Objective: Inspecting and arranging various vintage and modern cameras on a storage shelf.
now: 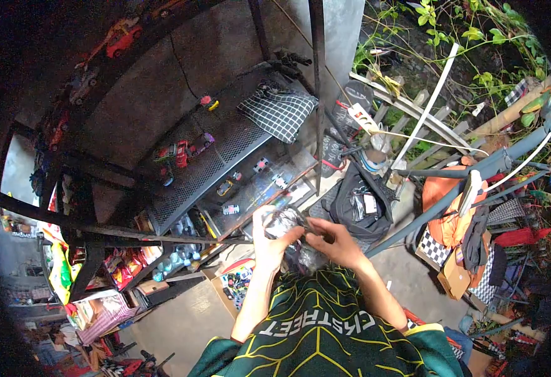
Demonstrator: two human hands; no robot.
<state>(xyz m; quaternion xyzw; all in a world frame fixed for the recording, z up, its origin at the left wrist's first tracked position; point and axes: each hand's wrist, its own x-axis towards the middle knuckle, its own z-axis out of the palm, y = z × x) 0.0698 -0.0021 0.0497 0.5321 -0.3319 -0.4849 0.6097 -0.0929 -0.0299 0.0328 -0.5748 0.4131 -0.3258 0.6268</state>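
Observation:
My left hand point(271, 238) holds a bundle wrapped in clear, shiny plastic point(282, 225) close in front of my chest. The thumb lies across the bundle's near side. My right hand point(332, 240) is at the bundle's right edge, thumb and fingers pinching dark, crinkled plastic there. What is inside the wrapping cannot be told. Just beyond my right hand an unzipped black bag point(362, 198) holds small plastic packets. Toy cars, one of them yellow point(224, 188), stand on a mesh shelf point(252, 207) past my left hand.
A checked cloth pouch point(280, 110) and a red toy car point(181, 153) lie on the upper mesh rack point(209, 165). A cardboard box of small toys point(228, 292) is left of my forearm. A blue-grey metal pole point(426, 212), an orange bag point(445, 202) and a cardboard box point(454, 278) are at right.

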